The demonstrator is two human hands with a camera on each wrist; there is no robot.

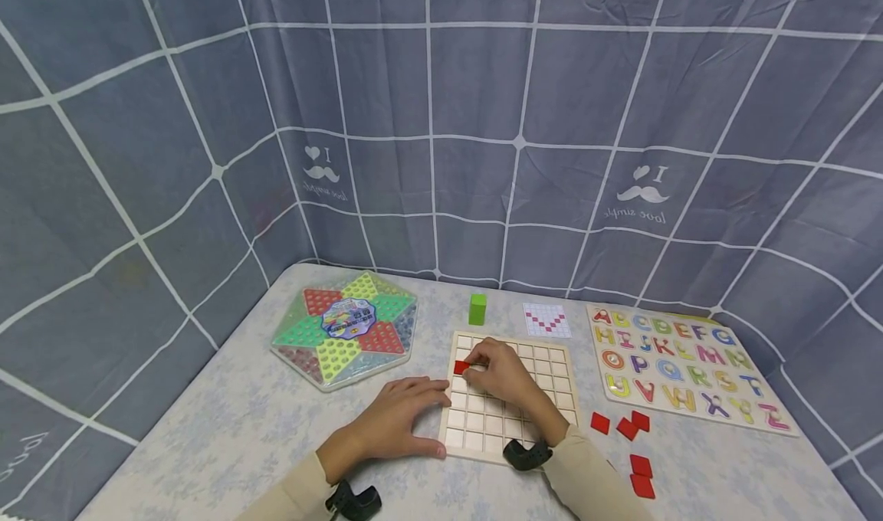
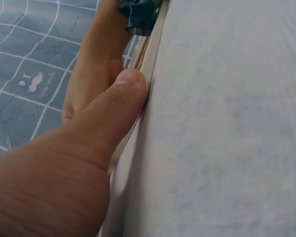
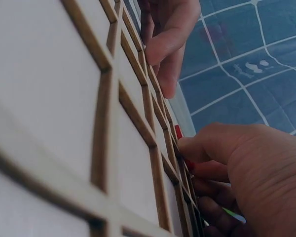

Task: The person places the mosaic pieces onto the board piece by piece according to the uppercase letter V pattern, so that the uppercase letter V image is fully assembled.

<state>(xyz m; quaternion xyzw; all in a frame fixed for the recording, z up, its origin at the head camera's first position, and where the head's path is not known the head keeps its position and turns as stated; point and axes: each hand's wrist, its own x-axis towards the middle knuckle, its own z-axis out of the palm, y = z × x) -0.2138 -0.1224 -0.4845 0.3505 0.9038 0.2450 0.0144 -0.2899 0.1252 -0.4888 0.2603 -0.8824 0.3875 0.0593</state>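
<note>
A wooden grid board (image 1: 507,454) with square cells lies on the table in the head view. My right hand (image 1: 505,373) is over its upper left part, thumb and fingertips pinching a red square tile (image 1: 461,367) at the leftmost column. In the right wrist view, red shows (image 3: 178,132) beside the thumb, low against the grid bars. My left hand (image 1: 398,421) rests at the board's left edge, fingers extended and thumb near the lower left corner. In the left wrist view that thumb (image 2: 130,81) lies along the board's side.
Several loose red tiles (image 1: 641,465) lie right of the board. Behind it are a green block (image 1: 477,309) and a pattern card (image 1: 547,320) with a red V. A star-patterned hexagonal game board (image 1: 338,329) lies left, an alphabet puzzle (image 1: 690,368) right. A grid-printed curtain (image 1: 476,176) surrounds the table.
</note>
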